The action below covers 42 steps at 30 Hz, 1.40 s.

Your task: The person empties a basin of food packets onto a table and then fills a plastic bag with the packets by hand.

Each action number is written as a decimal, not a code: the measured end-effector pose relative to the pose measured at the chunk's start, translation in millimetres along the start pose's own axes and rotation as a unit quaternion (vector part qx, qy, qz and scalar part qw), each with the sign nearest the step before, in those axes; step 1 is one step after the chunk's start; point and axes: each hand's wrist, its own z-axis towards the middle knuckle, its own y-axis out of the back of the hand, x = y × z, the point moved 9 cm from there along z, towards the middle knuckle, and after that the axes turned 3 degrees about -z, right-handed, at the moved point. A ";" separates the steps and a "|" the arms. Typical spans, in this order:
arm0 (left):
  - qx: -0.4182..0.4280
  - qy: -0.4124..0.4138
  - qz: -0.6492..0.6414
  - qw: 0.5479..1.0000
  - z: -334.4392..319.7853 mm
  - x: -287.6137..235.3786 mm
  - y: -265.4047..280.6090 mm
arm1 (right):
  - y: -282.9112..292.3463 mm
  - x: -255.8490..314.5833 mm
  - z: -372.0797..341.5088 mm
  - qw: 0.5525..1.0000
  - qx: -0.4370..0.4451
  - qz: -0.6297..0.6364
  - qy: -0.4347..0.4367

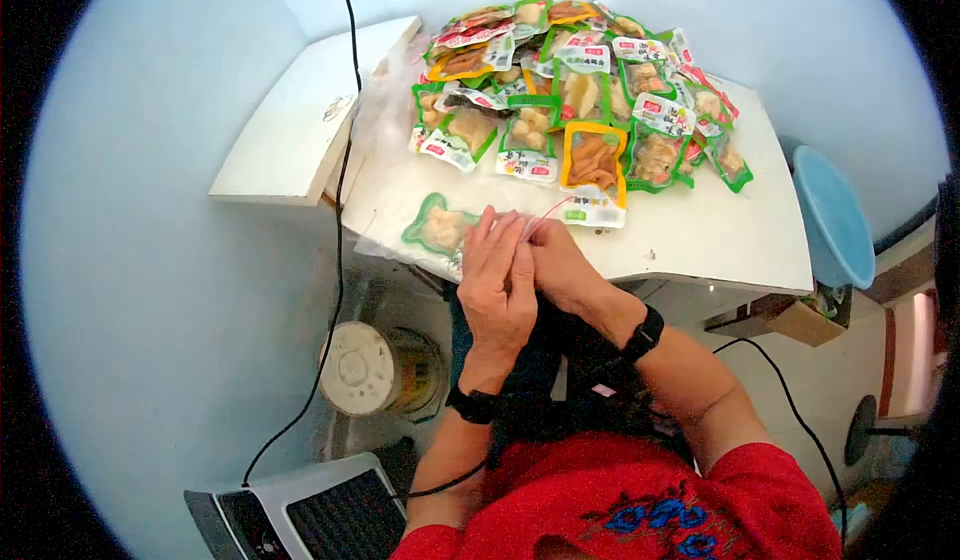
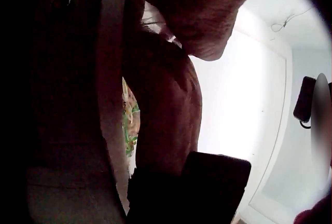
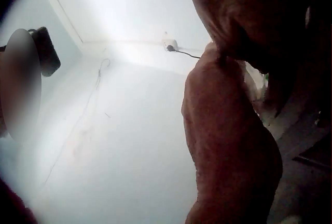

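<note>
Close together at the table's front edge, both hands work on a piece of clear plastic (image 1: pixel 528 226) with a thin red line along it. My left hand (image 1: pixel 497 295) has its fingers bent over the plastic, and my right hand (image 1: pixel 568 268) pinches it with curled fingers. Just left of the left fingertips lies a green-edged snack packet (image 1: pixel 440 224), its near end hidden by that hand. In the left wrist view, a crinkled bit of the plastic (image 2: pixel 152 18) shows between the dark hands; the fingertips are hidden in both wrist views.
A heap of sealed snack packets (image 1: pixel 530 135) covers the back of the white table (image 1: pixel 720 235). An orange-edged packet (image 1: pixel 594 165) lies nearest the right hand. A black cable (image 1: pixel 345 160) hangs at left, above a lidded bucket (image 1: pixel 358 368). A blue basin (image 1: pixel 832 218) stands at right.
</note>
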 end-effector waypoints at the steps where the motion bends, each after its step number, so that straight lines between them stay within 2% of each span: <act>1: -0.005 0.002 -0.008 1.000 0.4 1.4 -0.3 | -1.9 2.2 0.0 0.999 0.025 -0.029 0.008; 3: -0.013 0.008 -0.023 1.000 0.3 3.9 -0.5 | -6.0 2.6 0.2 0.993 0.076 -0.085 0.023; 6: -0.018 0.009 -0.023 1.000 1.4 2.4 1.2 | -1.1 -1.0 4.1 0.990 0.064 -0.109 0.062; 9: -0.011 0.014 -0.003 1.000 3.3 2.0 2.9 | 11.7 54.1 -15.0 0.937 -0.007 -0.328 0.117; 12: -0.023 0.022 -0.005 0.999 0.9 3.6 5.6 | 38.6 78.4 -21.3 0.954 -0.021 -0.295 0.058; 14: -0.026 0.022 0.003 0.999 1.0 2.2 7.4 | 63.0 108.8 -14.3 0.938 -0.087 -0.332 0.050; 15: -0.027 0.021 0.008 0.999 0.4 1.4 7.7 | 69.0 126.3 -5.3 0.899 -0.111 -0.410 0.104; 17: -0.029 0.007 0.032 0.999 -1.7 -1.2 7.0 | 74.8 152.7 13.6 0.794 -0.154 -0.550 0.209; 20: -0.024 -0.031 0.076 0.996 -3.0 -6.9 5.9 | 79.9 142.2 59.7 0.672 -0.176 -0.705 0.140; 23: -0.018 -0.055 0.115 0.992 -5.4 -14.0 8.2 | 80.6 127.5 94.3 0.622 -0.172 -0.757 0.103; 26: -0.005 -0.068 0.149 0.987 -7.3 -18.4 8.4 | 75.3 125.2 104.0 0.588 -0.208 -0.753 0.209; 29: -0.005 -0.060 0.162 0.985 -11.1 -20.6 10.3 | 82.4 114.2 124.8 0.633 -0.193 -0.720 0.208; 32: -0.015 -0.065 0.188 0.980 -12.7 -25.3 13.7 | 82.6 122.1 130.4 0.766 -0.157 -0.581 0.225; 35: -0.031 -0.070 0.188 0.979 -12.7 -23.5 15.7 | 65.4 155.2 105.0 0.799 -0.168 -0.494 0.299; 38: -0.047 -0.056 0.165 0.984 -12.0 -19.6 16.6 | 62.5 175.5 87.3 0.825 -0.096 -0.426 0.359; 39: -0.050 -0.048 0.157 0.985 -12.4 -18.0 16.6 | 57.5 183.7 72.1 0.830 -0.083 -0.456 0.312; 42: -0.078 -0.049 0.135 0.987 -10.6 -18.0 19.6 | 58.2 184.4 47.1 0.850 0.015 -0.464 0.247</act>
